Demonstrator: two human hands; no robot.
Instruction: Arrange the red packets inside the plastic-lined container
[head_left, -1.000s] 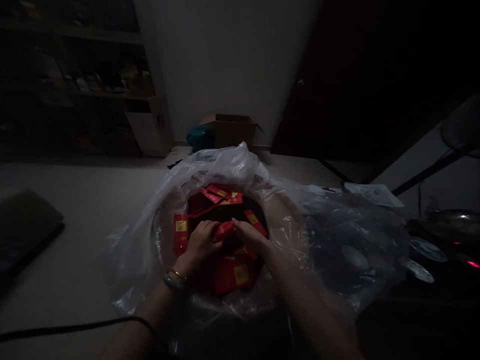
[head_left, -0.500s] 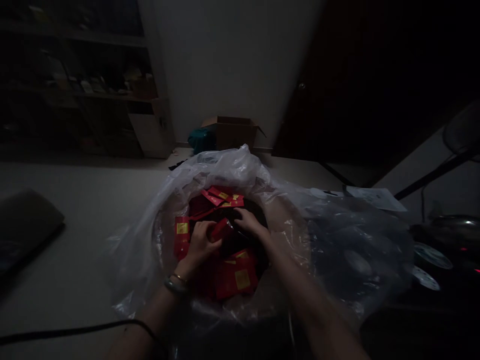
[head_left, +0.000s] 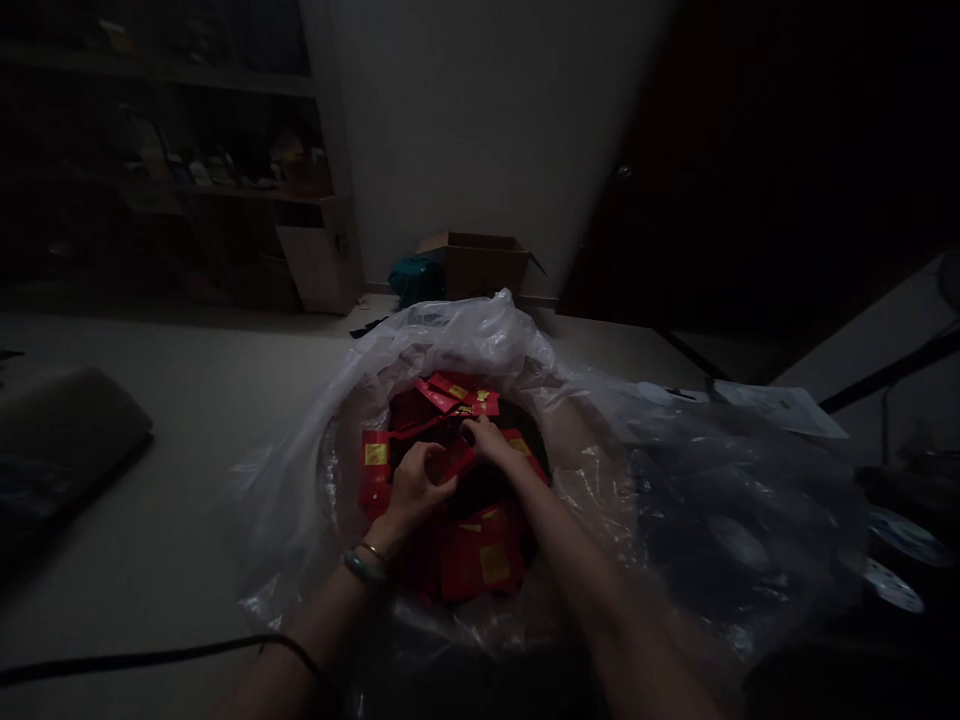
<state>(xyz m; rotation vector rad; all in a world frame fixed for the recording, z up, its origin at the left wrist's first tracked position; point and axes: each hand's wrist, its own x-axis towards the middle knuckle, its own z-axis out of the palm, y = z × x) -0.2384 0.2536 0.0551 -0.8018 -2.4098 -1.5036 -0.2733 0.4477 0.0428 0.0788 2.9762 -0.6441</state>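
At the centre of the frame, the left hand (head_left: 415, 488) is held half curled, thumb and fingers parted; whether anything is gripped cannot be told. Just to its right, a red packet (head_left: 459, 460) is seen between the hands, its upper right end reached by the right hand (head_left: 489, 438), whose fingers are bent; their grip cannot be made out in the dim light. Both hands are held within a round container (head_left: 592, 460), draped in clear plastic (head_left: 277, 530). In it, yellow-labelled red packets (head_left: 375, 470) are spread around dark contents (head_left: 487, 488). Above, at upper centre, an open cardboard box (head_left: 487, 270) is seen.
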